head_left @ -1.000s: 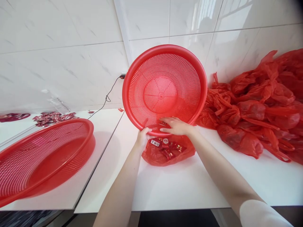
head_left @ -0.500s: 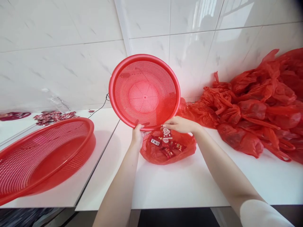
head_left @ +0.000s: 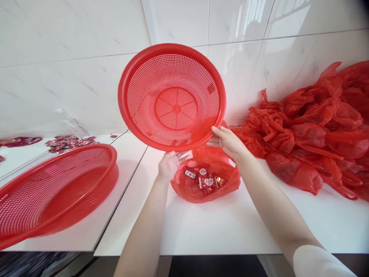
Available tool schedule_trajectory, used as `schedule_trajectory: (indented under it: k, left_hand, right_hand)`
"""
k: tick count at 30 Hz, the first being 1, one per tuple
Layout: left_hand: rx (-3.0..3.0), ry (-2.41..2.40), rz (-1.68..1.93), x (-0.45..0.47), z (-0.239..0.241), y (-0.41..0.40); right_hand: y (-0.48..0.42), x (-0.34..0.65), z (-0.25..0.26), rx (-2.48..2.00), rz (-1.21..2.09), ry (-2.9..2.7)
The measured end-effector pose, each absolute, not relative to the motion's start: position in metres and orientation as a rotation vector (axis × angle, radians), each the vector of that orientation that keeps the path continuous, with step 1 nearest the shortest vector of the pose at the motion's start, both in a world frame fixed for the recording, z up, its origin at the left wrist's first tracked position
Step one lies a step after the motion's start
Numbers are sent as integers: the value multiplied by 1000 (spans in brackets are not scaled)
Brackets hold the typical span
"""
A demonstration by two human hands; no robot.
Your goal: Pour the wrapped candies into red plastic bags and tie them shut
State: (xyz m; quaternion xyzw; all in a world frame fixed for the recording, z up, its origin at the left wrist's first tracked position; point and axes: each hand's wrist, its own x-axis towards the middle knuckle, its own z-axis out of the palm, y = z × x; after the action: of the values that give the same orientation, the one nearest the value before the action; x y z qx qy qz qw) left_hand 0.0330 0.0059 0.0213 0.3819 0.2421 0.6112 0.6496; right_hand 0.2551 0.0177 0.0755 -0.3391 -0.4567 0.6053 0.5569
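Note:
I hold a round red perforated basket (head_left: 171,96) tilted up on edge above the white table, its hollow facing me. My left hand (head_left: 168,166) grips its lower rim from underneath. My right hand (head_left: 227,141) holds the rim at the lower right, fingers on the edge. Directly below the basket lies an open red plastic bag (head_left: 206,181) with several small red wrapped packets (head_left: 205,178) inside.
A second, larger red basket (head_left: 54,190) rests on the adjoining white table (head_left: 121,184) at left. A heap of red plastic bags (head_left: 314,130) fills the right side against the tiled wall. More small packets (head_left: 67,142) and a black cable (head_left: 122,133) lie at the far left.
The basket has been lifted and shifted left, then tipped nearer to me. My right hand slid from the bottom rim to the lower right rim. More packets now lie in the bag.

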Motion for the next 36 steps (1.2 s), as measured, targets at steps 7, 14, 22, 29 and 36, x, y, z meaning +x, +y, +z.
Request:
schedule_trajectory:
  k: [7,14,22,29,36]
  left_hand:
    - [260,1083,2241,-14,27,26]
    - [177,1238,2432,-61,29,29]
    - [617,1180,2306,15,24,17]
    - [866,1043,2105,58,5,1]
    - [806,1125,1993,42,-12,21]
  right_hand:
    - [-1,266,103,-785,1294,-921]
    - [2,278,105,-816,1193,-885]
    - [-3,286,112,-829,1183,-905]
    - [-8,287,115,-824,1228,-975]
    - [-28,268,120,-674,1533,-1110]
